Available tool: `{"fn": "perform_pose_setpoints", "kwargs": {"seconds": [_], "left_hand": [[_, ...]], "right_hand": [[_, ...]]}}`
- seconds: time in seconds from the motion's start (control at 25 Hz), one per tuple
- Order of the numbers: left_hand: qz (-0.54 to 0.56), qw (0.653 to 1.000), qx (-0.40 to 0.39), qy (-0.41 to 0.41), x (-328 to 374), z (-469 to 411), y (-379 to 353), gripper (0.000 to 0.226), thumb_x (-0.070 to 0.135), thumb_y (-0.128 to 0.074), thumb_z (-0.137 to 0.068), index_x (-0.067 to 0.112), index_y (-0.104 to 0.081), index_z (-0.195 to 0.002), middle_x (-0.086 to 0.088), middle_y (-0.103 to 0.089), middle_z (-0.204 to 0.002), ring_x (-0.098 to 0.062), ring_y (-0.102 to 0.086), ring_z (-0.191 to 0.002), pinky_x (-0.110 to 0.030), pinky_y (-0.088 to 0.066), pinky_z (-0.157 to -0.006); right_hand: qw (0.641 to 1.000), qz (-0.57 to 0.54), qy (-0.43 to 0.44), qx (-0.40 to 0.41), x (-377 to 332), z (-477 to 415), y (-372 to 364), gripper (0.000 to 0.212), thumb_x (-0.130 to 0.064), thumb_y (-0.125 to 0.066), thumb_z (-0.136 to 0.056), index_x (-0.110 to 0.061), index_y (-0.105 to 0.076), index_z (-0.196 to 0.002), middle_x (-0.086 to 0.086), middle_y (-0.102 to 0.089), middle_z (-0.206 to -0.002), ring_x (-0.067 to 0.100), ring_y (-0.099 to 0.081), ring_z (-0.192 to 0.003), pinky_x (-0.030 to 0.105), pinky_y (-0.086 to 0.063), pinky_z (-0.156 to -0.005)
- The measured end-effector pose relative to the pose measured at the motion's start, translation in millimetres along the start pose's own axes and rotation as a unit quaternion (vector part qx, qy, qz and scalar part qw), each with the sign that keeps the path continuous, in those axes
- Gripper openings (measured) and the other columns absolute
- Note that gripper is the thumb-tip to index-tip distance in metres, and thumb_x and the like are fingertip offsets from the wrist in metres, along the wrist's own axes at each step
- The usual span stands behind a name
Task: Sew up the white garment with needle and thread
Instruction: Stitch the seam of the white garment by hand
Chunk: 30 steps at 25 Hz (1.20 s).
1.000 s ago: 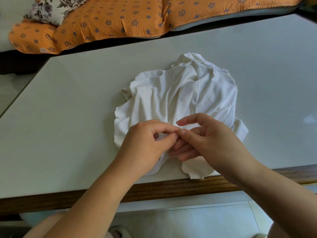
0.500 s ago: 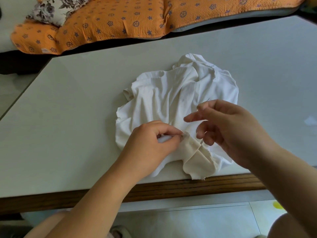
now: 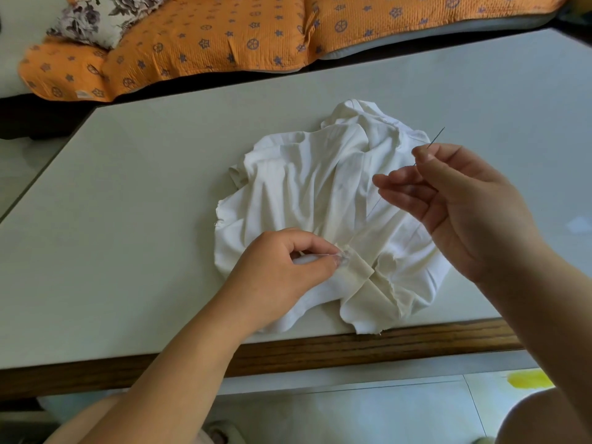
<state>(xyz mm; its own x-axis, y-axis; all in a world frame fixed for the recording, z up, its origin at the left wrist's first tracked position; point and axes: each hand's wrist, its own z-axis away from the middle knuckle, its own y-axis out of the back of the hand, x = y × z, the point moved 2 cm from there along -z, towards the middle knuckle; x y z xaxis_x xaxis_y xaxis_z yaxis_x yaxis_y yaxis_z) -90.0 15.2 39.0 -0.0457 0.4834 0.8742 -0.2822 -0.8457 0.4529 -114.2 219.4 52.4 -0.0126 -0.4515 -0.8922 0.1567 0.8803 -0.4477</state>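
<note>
- The white garment (image 3: 307, 193) lies crumpled in a heap on the counter (image 3: 134, 203), toward the near side. 1 flap reaches the counter's wooden edge (image 3: 320, 350).
- The left hand (image 3: 278, 270) rests on the near-left part of the garment. Its thumb and forefinger pinch a narrow folded strip of the cloth, and the other fingers are curled under.
- The right hand (image 3: 464, 206) hovers above the garment's right side, palm turned toward the left, clear of the cloth.
- Its thumb and forefinger pinch the needle (image 3: 436, 137); the other 3 fingers are loosely spread and hold nothing.
- The needle is thin and dark. It sticks out past the fingertips, slanting up and to the right, away from the person.
- A fine dark thread (image 3: 375, 205) runs from the right hand's pinch down and to the left, toward the garment's middle. Where it meets the cloth is too fine to tell.
- The 2 hands are well apart.
- Beyond the counter's far edge lies an orange quilt (image 3: 224, 36) printed with small dark stars and wheels, with a floral cushion (image 3: 93, 17) on its left end.
- Below the wooden edge, pale floor tiles (image 3: 352, 415) show, with a yellow patch (image 3: 530, 378) at the right.
</note>
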Motion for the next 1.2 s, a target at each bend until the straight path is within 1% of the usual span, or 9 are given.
{"fn": "perform_pose_setpoints", "kwargs": {"seconds": [0.16, 0.24, 0.36, 0.48, 0.64, 0.76, 0.88, 1.04, 1.2], "left_hand": [[0.015, 1.0, -0.002, 0.006, 0, 1, 2, 0.005, 0.031, -0.074, -0.082, 0.035, -0.076, -0.084, 0.021, -0.073, -0.087, 0.008, -0.065, -0.086, -0.002, -0.044, -0.074], [0.016, 1.0, -0.001, 0.008, -1, 0, 3, 0.005, 0.031, -0.074, -0.082, 0.034, -0.077, -0.085, 0.02, -0.073, -0.087, 0.007, -0.065, -0.087, -0.003, -0.045, -0.075], [0.014, 1.0, -0.002, 0.012, -2, 0, 4, 0.006, 0.031, -0.074, -0.083, 0.033, -0.077, -0.087, 0.019, -0.074, -0.088, 0.007, -0.065, -0.088, -0.003, -0.045, -0.075], [0.008, 1.0, -0.007, 0.011, -2, 0, 8, 0.008, 0.031, -0.073, -0.083, 0.032, -0.078, -0.09, 0.019, -0.074, -0.09, 0.007, -0.066, -0.091, -0.01, -0.048, -0.083], [0.007, 1.0, 0.002, 0.009, 0, 0, 15, 0.006, 0.029, -0.073, -0.084, 0.031, -0.077, -0.088, 0.015, -0.075, -0.087, 0.003, -0.067, -0.087, -0.015, -0.052, -0.084], [-0.001, 1.0, 0.004, 0.008, -1, 0, 18, 0.006, 0.026, -0.073, -0.084, 0.029, -0.077, -0.087, 0.011, -0.075, -0.084, -0.003, -0.068, -0.086, -0.017, -0.051, -0.083], [-0.012, 1.0, -0.004, 0.009, -3, 0, 20, 0.009, 0.023, -0.072, -0.086, 0.031, -0.077, -0.087, 0.01, -0.075, -0.084, -0.006, -0.068, -0.087, -0.021, -0.051, -0.086], [-0.018, 1.0, -0.001, 0.009, -3, 1, 20, 0.01, 0.025, -0.072, -0.086, 0.033, -0.076, -0.086, 0.012, -0.075, -0.084, -0.004, -0.068, -0.087, -0.022, -0.052, -0.087], [-0.015, 1.0, 0.002, 0.009, -3, 1, 21, 0.01, 0.026, -0.072, -0.085, 0.035, -0.076, -0.085, 0.009, -0.075, -0.085, -0.007, -0.069, -0.088, -0.024, -0.053, -0.089]], "right_hand": [[0.991, 0.114, 0.065, 0.017, 4, -1, 2, 0.012, -0.012, -0.058, -0.097, -0.016, -0.062, -0.086, 0.013, -0.073, -0.085, 0.029, -0.073, -0.096, 0.039, -0.056, -0.09], [0.981, 0.178, 0.076, -0.001, 4, 4, -1, 0.011, -0.012, -0.06, -0.096, -0.015, -0.063, -0.086, 0.01, -0.074, -0.084, 0.026, -0.074, -0.088, 0.036, -0.058, -0.081], [0.947, 0.308, 0.042, -0.083, 4, 16, -10, 0.009, -0.009, -0.06, -0.095, -0.012, -0.064, -0.087, 0.001, -0.076, -0.086, 0.023, -0.072, -0.066, 0.029, -0.053, -0.054], [0.905, 0.396, -0.021, -0.153, 14, 25, -16, 0.008, -0.009, -0.061, -0.094, -0.013, -0.064, -0.087, -0.004, -0.076, -0.086, 0.023, -0.072, -0.061, 0.032, -0.053, -0.051], [0.894, 0.414, -0.035, -0.17, 19, 27, -18, 0.014, -0.007, -0.061, -0.093, -0.018, -0.069, -0.089, 0.002, -0.073, -0.076, 0.022, -0.072, -0.063, 0.031, -0.056, -0.057], [0.886, 0.427, -0.033, -0.178, 18, 27, -18, 0.02, -0.008, -0.062, -0.092, -0.023, -0.074, -0.091, 0.0, -0.073, -0.072, 0.017, -0.071, -0.063, 0.024, -0.057, -0.057], [0.87, 0.455, -0.039, -0.186, 18, 28, -17, 0.02, -0.011, -0.063, -0.091, -0.027, -0.075, -0.09, 0.0, -0.073, -0.069, 0.015, -0.071, -0.063, 0.026, -0.059, -0.062], [0.853, 0.479, -0.049, -0.2, 16, 29, -18, 0.021, -0.011, -0.063, -0.09, -0.028, -0.075, -0.086, -0.002, -0.073, -0.065, 0.008, -0.068, -0.059, 0.013, -0.053, -0.062], [0.849, 0.483, -0.056, -0.207, 14, 31, -19, 0.022, -0.01, -0.063, -0.09, -0.027, -0.074, -0.085, -0.003, -0.074, -0.066, 0.006, -0.07, -0.061, 0.01, -0.052, -0.064]]}}
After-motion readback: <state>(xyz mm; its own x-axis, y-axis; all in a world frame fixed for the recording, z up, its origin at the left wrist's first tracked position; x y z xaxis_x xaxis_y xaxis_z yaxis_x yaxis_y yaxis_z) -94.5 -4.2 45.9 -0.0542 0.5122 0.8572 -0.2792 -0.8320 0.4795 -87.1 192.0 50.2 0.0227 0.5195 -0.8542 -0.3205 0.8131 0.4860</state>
